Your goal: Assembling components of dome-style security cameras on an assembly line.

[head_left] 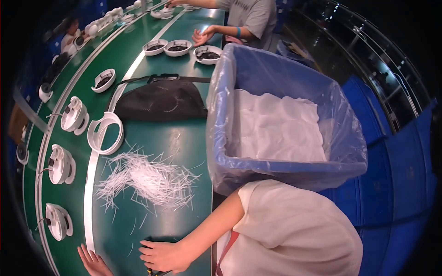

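At the lower edge my left hand [94,263] is partly in view, its fingers apart and nothing in them. To its right, my right hand [163,256] lies low over the green worktop, fingers curled down. A small black-and-yellow thing [155,273] sticks out under its palm; most of it is hidden, and its kind does not show. Dark patches also show just beyond the knuckles. Beyond my hands a loose heap of thin white strips [147,179] is spread on the worktop, with a few stray strips lying nearer to my right hand.
White ring-shaped housing [95,138] and several white rounded parts [60,170] line the green belt [85,184] at left. A black waist bag [159,101] lies beyond the strips. At right stands a blue plastic-lined bin [285,166] holding white sheets [276,126]. A co-worker [251,20] works at the far end.
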### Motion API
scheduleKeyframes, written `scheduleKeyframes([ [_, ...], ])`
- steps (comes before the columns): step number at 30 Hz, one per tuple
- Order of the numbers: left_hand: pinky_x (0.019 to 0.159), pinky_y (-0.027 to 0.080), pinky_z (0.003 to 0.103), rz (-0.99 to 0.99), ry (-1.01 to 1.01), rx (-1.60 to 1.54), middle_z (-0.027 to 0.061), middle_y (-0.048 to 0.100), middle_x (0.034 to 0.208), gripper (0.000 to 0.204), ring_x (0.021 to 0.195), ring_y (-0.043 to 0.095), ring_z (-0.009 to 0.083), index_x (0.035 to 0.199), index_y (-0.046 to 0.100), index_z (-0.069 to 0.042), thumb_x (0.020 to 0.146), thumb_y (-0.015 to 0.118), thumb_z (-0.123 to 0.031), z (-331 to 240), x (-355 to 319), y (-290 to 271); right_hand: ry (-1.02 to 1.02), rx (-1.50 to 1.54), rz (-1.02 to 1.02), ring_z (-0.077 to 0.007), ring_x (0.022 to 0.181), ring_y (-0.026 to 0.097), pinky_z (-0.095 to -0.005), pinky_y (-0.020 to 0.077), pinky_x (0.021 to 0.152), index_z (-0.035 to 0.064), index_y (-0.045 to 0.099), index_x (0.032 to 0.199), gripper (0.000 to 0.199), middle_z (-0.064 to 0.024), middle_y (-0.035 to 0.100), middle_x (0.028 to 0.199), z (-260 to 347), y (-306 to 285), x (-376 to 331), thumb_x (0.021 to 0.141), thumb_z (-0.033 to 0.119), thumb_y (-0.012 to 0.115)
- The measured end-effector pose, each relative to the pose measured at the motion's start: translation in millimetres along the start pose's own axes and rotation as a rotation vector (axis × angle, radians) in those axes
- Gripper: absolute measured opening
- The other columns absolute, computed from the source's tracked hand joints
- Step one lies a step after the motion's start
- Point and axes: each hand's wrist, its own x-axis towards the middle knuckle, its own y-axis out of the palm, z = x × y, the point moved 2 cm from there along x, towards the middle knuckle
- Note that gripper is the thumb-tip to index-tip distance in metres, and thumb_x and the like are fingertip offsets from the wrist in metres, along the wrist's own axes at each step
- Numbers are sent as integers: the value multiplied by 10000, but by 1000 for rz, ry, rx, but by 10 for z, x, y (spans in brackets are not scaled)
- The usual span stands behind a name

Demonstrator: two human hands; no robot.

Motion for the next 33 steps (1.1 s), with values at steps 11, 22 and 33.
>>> scheduleKeyframes([
  [11,1016,104,487,65,60,504,222,159,1372,558,1270,151,349,1316,232,-40,862,380,-329,-64,-646,623,997,-594,-220,-312,857,542,-358,446,768,15,567,925,387,-141,576,953,-525,-2532,-3002,588,161,687],
  [22,872,300,438,72,155,511,187,302,1285,500,1155,318,329,1268,315,-29,829,418,-246,-26,-605,916,1299,-246,263,-333,978,498,-384,432,777,4,393,1158,707,-176,460,1152,-1181,-1116,-3941,585,249,725],
  [33,899,302,445,58,96,523,239,300,1278,462,1162,304,352,1271,304,-4,854,393,-179,-11,-549,1380,1274,-1,69,-262,593,578,-340,429,557,30,612,655,127,-139,580,612,-1224,-1796,-4227,616,142,657],
])
